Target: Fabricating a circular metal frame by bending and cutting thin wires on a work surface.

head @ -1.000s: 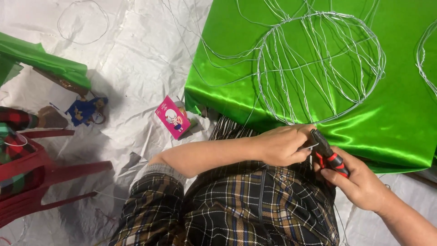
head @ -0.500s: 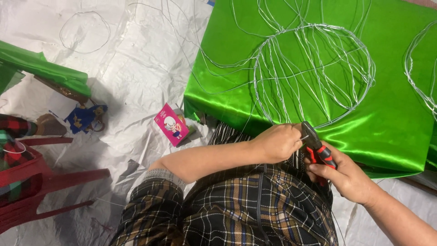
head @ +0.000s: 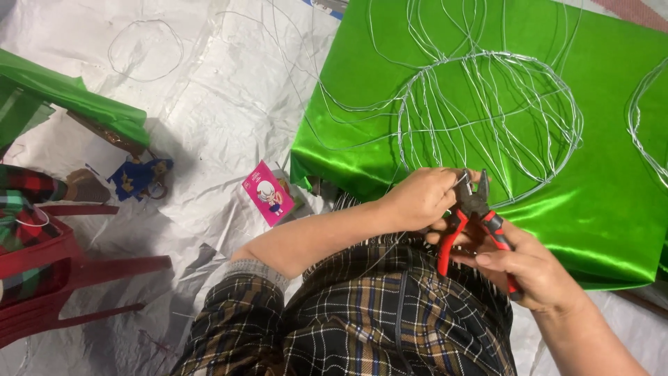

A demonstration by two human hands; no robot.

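The right hand [head: 532, 268] has its fingers wrapped around the red and black handles of a pair of pliers [head: 476, 219], whose dark nose points up toward the lower edge of a round wire frame [head: 490, 122]. The left hand [head: 421, 197] is closed just left of the pliers' nose, fingers pinching a thin end of silver wire at the frame's lower rim. The frame, a ring crossed by many loose strands, lies on shiny green fabric [head: 612, 195]. Below the frame are the person's checked sleeves and lap. Left of the frame, on a crinkled white sheet [head: 209, 104], lies a small pink packet [head: 267, 193]; farther left are a blue object [head: 139, 177] and a red plastic chair [head: 49, 278].
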